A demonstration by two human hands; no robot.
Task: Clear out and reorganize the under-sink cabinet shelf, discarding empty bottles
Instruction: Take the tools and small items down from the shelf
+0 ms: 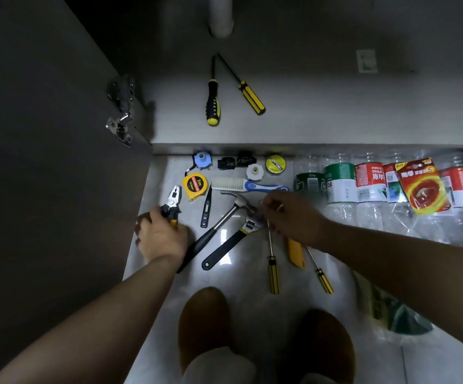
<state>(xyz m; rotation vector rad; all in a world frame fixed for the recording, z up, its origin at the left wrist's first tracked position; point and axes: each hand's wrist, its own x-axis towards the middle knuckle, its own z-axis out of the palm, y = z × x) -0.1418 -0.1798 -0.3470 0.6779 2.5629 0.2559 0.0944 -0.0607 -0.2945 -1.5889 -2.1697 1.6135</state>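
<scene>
Cabinet shelf, across the upper half of the head view, holds only two screwdrivers near its middle, while the empty bottles lie in a row on the floor at right centre beside the spread-out tools. The left hand, lower left of centre, is closed around the pliers; the right hand, at centre, covers the hammer heads with fingers curled, whether gripping I cannot tell. Judging by this, restocking is under way: next, lift the pliers onto the shelf beside the screwdrivers.
</scene>
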